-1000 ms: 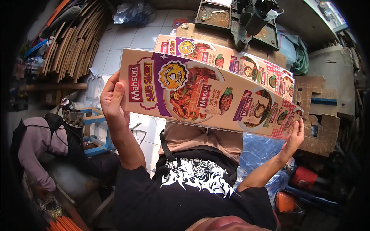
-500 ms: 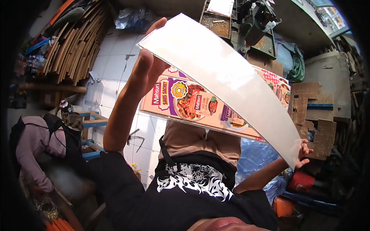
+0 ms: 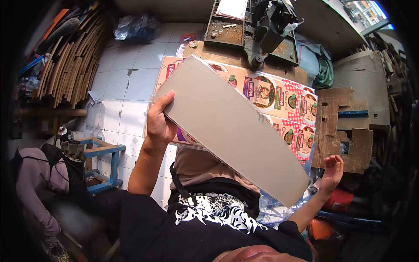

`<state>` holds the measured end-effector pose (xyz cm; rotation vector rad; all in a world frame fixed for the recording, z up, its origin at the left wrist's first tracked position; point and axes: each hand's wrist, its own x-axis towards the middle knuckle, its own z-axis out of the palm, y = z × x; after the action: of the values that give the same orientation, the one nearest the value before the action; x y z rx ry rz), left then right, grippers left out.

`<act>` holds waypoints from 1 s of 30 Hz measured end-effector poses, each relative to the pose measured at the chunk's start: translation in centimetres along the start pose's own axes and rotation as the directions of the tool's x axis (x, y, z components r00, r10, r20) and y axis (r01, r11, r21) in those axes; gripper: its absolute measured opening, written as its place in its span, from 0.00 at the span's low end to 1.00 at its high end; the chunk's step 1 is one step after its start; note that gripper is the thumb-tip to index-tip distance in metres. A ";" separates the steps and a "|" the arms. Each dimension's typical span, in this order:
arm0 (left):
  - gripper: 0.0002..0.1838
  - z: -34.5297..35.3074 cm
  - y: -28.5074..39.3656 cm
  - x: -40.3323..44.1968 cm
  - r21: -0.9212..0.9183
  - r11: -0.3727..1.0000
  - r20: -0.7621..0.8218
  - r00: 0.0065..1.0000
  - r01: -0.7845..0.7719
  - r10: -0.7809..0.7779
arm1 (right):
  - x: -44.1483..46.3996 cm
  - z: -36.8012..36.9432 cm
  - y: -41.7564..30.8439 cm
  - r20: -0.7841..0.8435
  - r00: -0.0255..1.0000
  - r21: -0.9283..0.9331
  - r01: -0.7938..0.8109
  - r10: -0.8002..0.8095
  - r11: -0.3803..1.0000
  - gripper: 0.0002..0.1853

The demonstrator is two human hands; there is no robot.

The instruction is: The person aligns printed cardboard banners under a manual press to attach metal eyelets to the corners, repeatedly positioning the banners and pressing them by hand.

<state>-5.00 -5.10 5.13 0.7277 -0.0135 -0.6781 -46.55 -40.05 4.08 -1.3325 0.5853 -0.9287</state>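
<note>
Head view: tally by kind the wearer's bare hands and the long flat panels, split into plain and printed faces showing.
Bare hands: 2 (left hand, right hand)
Long, flat, pale-grey plain panel: 1
Long, flat, peach printed panels: 2 visible faces (farther panel, nearer panel); any underneath are hidden
Total: 5

You're in a small workshop, prob. light mfg. Evid.: dk metal machine [image 3: 274, 37] ahead of you w/ trays [image 3: 224, 34] full of bits; printed panels [image 3: 279, 94] nr it; wood strips [image 3: 72, 65] stacked in qty on your L; cut cardboard [image 3: 327, 118] on your R; blue frame [image 3: 115, 163] on tiled flr [image 3: 111, 70]; 2nd person [image 3: 32, 172] bent over, far L.
</note>
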 end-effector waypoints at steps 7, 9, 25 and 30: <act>0.23 0.3 -3.5 -0.2 0.025 0.999 -0.012 0.999 0.032 -0.031 | 9.9 11.7 -0.8 0.297 0.936 -0.448 -0.037 0.188 0.893 0.09; 0.23 -0.2 -4.1 0.6 0.025 0.999 -0.059 0.998 0.033 -0.031 | 13.8 14.8 0.4 0.396 0.907 -0.571 0.124 0.140 0.812 0.08; 0.27 -1.7 -4.9 2.1 0.102 0.991 -0.100 0.992 0.085 -0.075 | 30.7 26.1 5.8 0.510 0.765 -0.807 0.584 0.393 -0.088 0.11; 0.28 -1.6 -5.1 2.5 0.114 0.989 -0.099 0.992 0.091 -0.080 | 32.7 25.6 8.6 0.555 0.729 -0.832 0.483 0.400 0.273 0.11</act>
<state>-5.57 -8.32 0.25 0.8779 0.0649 -0.7287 -6.34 -53.35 5.00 -2.7105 0.4870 0.1728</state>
